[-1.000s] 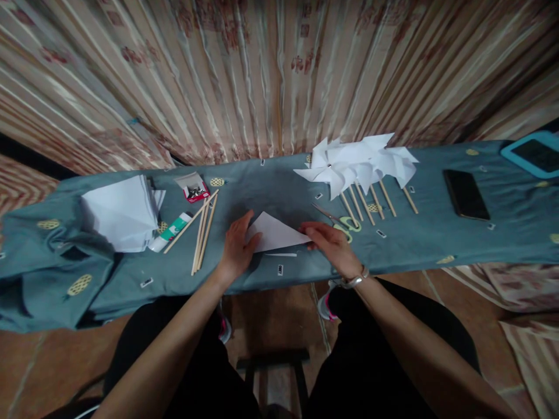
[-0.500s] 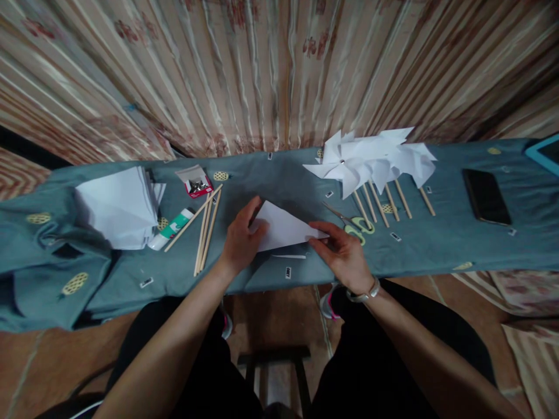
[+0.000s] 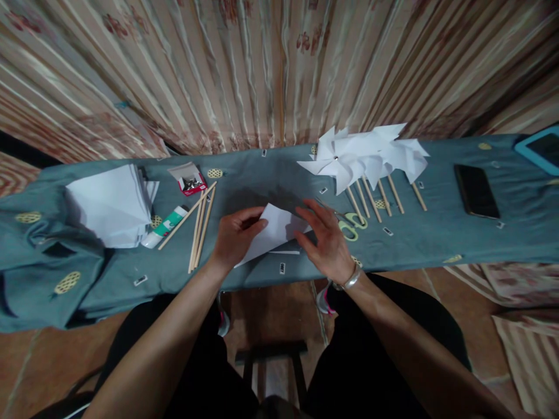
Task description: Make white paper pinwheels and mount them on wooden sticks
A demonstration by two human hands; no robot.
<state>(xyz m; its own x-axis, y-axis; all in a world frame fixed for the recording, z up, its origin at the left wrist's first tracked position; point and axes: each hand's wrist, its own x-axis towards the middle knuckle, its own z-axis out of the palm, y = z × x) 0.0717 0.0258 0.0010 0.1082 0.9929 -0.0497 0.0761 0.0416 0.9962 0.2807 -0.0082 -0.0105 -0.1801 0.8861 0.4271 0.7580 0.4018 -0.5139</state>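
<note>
A folded sheet of white paper (image 3: pixel 276 226) is held low over the cloth-covered table, tapering towards the right. My left hand (image 3: pixel 237 235) pinches its left side, thumb on top and fingers behind. Over the paper's right end, my right hand (image 3: pixel 325 238) has its fingers spread; whether a fingertip touches the paper I cannot make out. A thin white paper strip (image 3: pixel 285 252) lies just below the folded sheet. Scissors with light green handles (image 3: pixel 351 227) rest right beside my right hand. Several thin wooden sticks (image 3: pixel 203 230) lie left of my left hand.
On the left are a stack of white paper (image 3: pixel 109 206), a glue stick (image 3: pixel 165 227) and a small red box (image 3: pixel 191 181) of metal pins. Several paper pinwheels (image 3: pixel 371 154) on sticks lie back right. Farther right are a black phone (image 3: pixel 476 191) and a blue-framed tablet (image 3: pixel 541 150).
My right hand has let go of the paper's right tip and spread its fingers above it. My left hand has shifted its hold, thumb now on the paper's left edge. The view has moved slightly right.
</note>
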